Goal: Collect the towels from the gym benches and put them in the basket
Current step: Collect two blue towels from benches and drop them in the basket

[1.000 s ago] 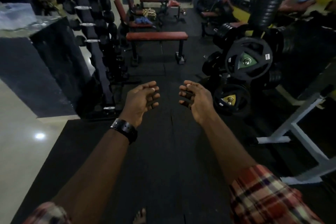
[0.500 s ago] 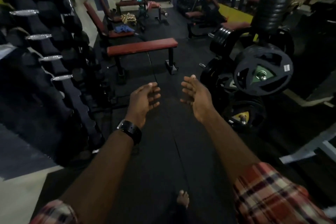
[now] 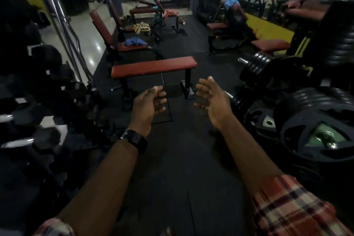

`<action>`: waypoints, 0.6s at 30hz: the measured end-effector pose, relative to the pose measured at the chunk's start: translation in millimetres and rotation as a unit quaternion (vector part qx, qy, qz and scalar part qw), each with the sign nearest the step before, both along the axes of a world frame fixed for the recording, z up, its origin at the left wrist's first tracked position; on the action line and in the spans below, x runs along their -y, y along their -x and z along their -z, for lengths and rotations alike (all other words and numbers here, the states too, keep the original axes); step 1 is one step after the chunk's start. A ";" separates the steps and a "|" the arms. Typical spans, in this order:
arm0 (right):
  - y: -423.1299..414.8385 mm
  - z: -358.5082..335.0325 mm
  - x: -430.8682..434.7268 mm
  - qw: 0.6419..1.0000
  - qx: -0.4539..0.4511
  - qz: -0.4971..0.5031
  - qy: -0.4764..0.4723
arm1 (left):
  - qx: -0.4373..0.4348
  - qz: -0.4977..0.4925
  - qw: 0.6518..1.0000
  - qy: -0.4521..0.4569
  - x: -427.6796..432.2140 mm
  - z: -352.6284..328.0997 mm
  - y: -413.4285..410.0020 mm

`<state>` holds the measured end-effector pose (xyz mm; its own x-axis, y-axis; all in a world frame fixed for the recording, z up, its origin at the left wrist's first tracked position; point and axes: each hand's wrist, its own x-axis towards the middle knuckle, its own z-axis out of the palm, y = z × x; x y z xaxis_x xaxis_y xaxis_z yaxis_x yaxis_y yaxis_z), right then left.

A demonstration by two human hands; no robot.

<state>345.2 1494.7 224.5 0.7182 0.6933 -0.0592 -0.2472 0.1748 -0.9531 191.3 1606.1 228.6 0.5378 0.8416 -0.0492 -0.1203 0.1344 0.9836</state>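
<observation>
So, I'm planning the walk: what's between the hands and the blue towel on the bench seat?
In the head view, a flat red bench crosses between the hands and the blue towel.

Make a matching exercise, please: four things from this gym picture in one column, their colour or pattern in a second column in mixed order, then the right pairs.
Things:
1. towel on the inclined bench
2. flat bench pad
3. wristband
4. sleeve

Colours:
A. black
B. red plaid
C. blue
D. dark red

Pairs: 1-C, 2-D, 3-A, 4-B
</observation>
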 end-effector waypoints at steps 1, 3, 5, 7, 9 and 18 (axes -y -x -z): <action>-17.6 3.1 -16.0 1.000 0.001 0.002 0.003 | -0.002 -0.003 1.000 0.002 -19.6 4.3 -19.3; -58.6 11.2 -50.8 1.000 0.003 0.011 0.005 | -0.004 0.004 1.000 -0.001 -62.8 12.8 -64.5; -102.2 15.4 -85.9 1.000 0.007 0.019 0.008 | -0.003 0.017 1.000 -0.005 -106.4 16.5 -112.7; -148.9 14.6 -124.3 0.999 0.014 0.026 0.014 | 0.004 0.035 0.999 -0.001 -149.9 15.7 -163.3; -192.6 12.8 -156.8 0.999 0.012 0.042 0.025 | 0.002 0.047 0.999 0.007 -186.8 14.5 -208.7; -418.0 14.2 -273.4 0.993 -0.021 0.115 0.018 | -0.017 0.153 0.988 0.015 -320.1 3.6 -453.3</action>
